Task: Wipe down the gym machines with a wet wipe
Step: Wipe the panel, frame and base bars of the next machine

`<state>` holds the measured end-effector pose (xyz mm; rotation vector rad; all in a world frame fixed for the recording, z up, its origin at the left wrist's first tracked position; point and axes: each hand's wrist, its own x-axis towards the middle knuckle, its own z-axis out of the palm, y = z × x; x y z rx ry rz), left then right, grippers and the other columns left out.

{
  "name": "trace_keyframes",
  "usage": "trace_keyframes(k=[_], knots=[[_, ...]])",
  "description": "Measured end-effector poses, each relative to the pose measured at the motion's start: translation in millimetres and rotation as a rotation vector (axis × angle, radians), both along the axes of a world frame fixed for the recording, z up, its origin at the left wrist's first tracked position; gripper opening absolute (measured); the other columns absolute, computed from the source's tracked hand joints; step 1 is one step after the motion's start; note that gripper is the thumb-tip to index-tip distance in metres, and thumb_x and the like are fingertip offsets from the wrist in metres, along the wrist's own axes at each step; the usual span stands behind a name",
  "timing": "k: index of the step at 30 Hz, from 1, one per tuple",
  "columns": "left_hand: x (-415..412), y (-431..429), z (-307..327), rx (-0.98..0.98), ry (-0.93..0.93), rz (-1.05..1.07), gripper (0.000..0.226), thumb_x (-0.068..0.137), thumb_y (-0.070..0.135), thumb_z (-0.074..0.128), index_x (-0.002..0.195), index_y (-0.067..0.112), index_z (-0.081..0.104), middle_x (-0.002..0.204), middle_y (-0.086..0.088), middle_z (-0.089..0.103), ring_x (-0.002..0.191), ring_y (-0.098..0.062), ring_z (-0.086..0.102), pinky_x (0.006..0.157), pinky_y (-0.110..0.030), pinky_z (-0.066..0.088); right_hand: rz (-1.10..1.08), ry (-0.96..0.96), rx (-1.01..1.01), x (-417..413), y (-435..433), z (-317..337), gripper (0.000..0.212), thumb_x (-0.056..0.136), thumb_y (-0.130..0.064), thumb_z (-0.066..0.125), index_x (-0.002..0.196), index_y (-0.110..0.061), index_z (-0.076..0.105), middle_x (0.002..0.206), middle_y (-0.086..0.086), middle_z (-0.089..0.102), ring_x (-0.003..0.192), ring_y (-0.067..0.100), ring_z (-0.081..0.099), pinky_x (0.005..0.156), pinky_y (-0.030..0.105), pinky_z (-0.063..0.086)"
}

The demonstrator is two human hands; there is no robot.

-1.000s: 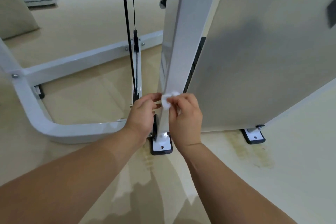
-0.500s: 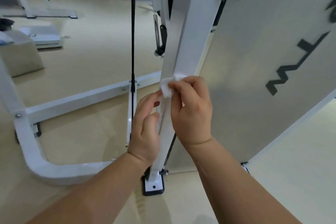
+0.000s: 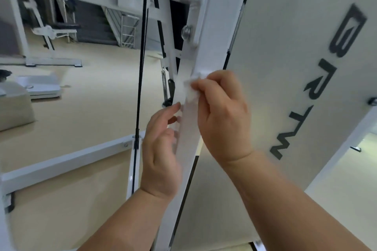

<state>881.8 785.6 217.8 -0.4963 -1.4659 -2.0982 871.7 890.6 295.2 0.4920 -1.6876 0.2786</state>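
Black letters (image 3: 324,79) on white side panel (image 3: 285,26), seemingly "BRTM", running sideways

Right hand (image 3: 222,118) fingers curled, pinching; left hand (image 3: 161,159) relaxed, lower.

You have a beige floor (image 3: 91,112), a dark staircase (image 3: 95,26) at the back, and a beige padded block (image 3: 14,108) beside a flat white platform (image 3: 38,86).

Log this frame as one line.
step: wipe frame | right hand pinches crumpled white wet wipe against white metal upright post | left hand relaxed beside post, holds nothing
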Motion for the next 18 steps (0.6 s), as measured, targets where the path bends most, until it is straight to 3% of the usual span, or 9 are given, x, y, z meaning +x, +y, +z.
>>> trace_keyframes(k=[3,6,11,15,18], knots=[[-1.7,3.2,17.1,-0.044,0.05,0.036,0.054,0.085,0.034,0.032,0.127,0.017,0.063,0.129,0.0,0.063,0.125,-0.023,0.055,0.102,-0.057,0.044,-0.054,-0.044,0.139,7.3,7.2,-12.5,0.017,0.098,-0.001,0.059,0.093,0.0,0.075,0.089,0.015,0.065,0.074,0.034,0.06,0.066,0.042,0.051],[-0.7,1.8,24.0,-0.069,0.059,0.058,0.052,0.086,0.036,0.032,0.127,0.024,0.062,0.13,0.006,0.063,0.127,-0.021,0.054,0.102,-0.054,0.045,-0.103,-0.018,0.25,10.8,14.5,-2.7,0.012,0.094,0.001,0.066,0.092,-0.005,0.076,0.087,0.011,0.065,0.072,0.031,0.057,0.061,0.043,0.05],[-7.4,-3.3,58.3,-0.105,0.15,0.118,0.055,0.085,0.035,0.033,0.132,0.024,0.059,0.135,0.01,0.058,0.129,-0.023,0.051,0.104,-0.052,0.044,-0.129,0.236,0.108,-4.6,12.3,83.1,0.029,0.104,-0.009,0.053,0.088,-0.009,0.078,0.084,0.01,0.066,0.07,0.031,0.055,0.064,0.042,0.048],[-9.5,-1.4,89.7,-0.105,0.191,0.106,0.056,0.085,0.034,0.035,0.129,0.014,0.063,0.127,0.001,0.065,0.121,-0.027,0.057,0.097,-0.054,0.048,-0.042,0.129,0.191,-1.7,12.8,68.2,0.028,0.106,-0.012,0.052,0.092,-0.006,0.076,0.089,0.012,0.066,0.072,0.032,0.057,0.066,0.044,0.051],[-7.1,-5.8,102.7,-0.12,0.126,0.136,0.046,0.082,0.036,0.039,0.109,0.02,0.072,0.106,0.003,0.073,0.106,-0.017,0.066,0.085,-0.043,0.054,-0.014,0.08,0.24,-2.5,20.4,75.2,0.022,0.104,-0.012,0.057,0.095,-0.005,0.076,0.089,0.012,0.065,0.073,0.032,0.058,0.064,0.044,0.051]])
